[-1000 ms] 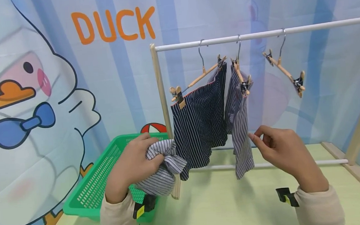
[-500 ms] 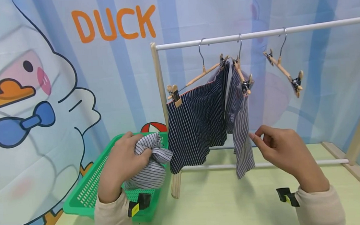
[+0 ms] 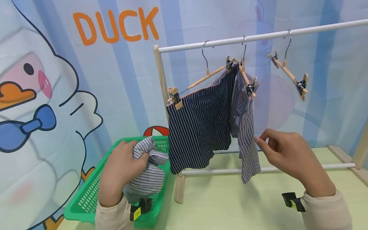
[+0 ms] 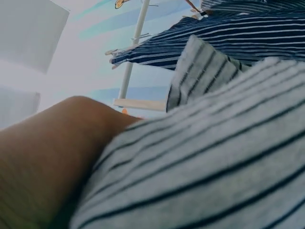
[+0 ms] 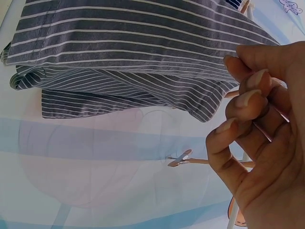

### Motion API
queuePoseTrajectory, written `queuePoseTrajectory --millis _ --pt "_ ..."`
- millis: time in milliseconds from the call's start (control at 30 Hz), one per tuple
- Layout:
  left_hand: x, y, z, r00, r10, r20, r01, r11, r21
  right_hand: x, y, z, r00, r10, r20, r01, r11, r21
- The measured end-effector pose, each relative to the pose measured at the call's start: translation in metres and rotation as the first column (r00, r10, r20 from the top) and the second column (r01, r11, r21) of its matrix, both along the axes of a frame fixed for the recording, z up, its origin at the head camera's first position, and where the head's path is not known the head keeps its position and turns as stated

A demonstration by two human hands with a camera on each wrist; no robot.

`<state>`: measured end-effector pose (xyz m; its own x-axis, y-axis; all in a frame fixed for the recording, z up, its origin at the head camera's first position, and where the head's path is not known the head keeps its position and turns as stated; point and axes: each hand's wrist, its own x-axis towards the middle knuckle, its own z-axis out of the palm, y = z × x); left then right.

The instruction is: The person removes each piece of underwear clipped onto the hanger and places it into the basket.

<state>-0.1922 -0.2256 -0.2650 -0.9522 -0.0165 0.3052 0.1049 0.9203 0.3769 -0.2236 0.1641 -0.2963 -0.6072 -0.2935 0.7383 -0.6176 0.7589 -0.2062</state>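
In the head view my left hand (image 3: pixel 122 169) grips a crumpled white cloth garment with dark stripes (image 3: pixel 148 180) over the green basket (image 3: pixel 82 216). The bunched cloth fills much of the left wrist view and hides the fingertips. My right hand (image 3: pixel 289 154) pinches the edge of the grey striped shorts (image 3: pixel 249 142) between thumb and forefinger; the other fingers are curled in the right wrist view. These shorts hang from a clip hanger (image 3: pixel 246 77). To their left, navy striped shorts (image 3: pixel 200 128) hang clipped from another wooden hanger (image 3: pixel 205 77), slanting down to the left.
A bare clip hanger (image 3: pixel 289 71) hangs farther right on the white rail (image 3: pixel 318 28). Wooden posts (image 3: pixel 161 74) and a low white bar (image 3: pixel 326 166) make up the rack. It stands on a pale yellow-green table (image 3: pixel 221 211) before a printed duck curtain (image 3: pixel 121 80).
My left hand has moved left with the white striped garment, farther over the basket. The navy shorts have swung left on their hanger. My right hand stays nearly still at the grey shorts.
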Motion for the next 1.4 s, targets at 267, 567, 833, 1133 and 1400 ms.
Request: queuePoseTrajectory --millis 267,567,833,1133,1400 --pt "-0.002 -0.005 -0.002 0.995 0.064 0.08 -0.064 0.998 -0.008 -0.001 0.0 -0.001 1.0 0.006 0.011 -0.006 1.0 0.004" --pt "-0.006 -0.008 -0.004 0.976 0.11 0.187 -0.105 0.994 -0.039 0.0 0.0 0.0 1.0 -0.002 0.021 0.002 1.0 0.011" --pt "-0.007 -0.01 -0.005 0.957 0.124 0.264 -0.116 0.992 -0.046 -0.001 0.001 0.0 1.0 0.007 0.004 -0.007 1.0 0.012" --pt "-0.009 -0.012 -0.01 0.933 0.141 0.332 -0.136 0.99 -0.038 -0.001 0.003 0.0 1.0 -0.004 0.016 0.004 1.0 0.011" --pt "-0.006 -0.01 -0.009 0.941 0.138 0.308 -0.126 0.99 -0.059 0.0 0.004 -0.001 1.0 -0.017 0.003 0.017 1.0 0.016"
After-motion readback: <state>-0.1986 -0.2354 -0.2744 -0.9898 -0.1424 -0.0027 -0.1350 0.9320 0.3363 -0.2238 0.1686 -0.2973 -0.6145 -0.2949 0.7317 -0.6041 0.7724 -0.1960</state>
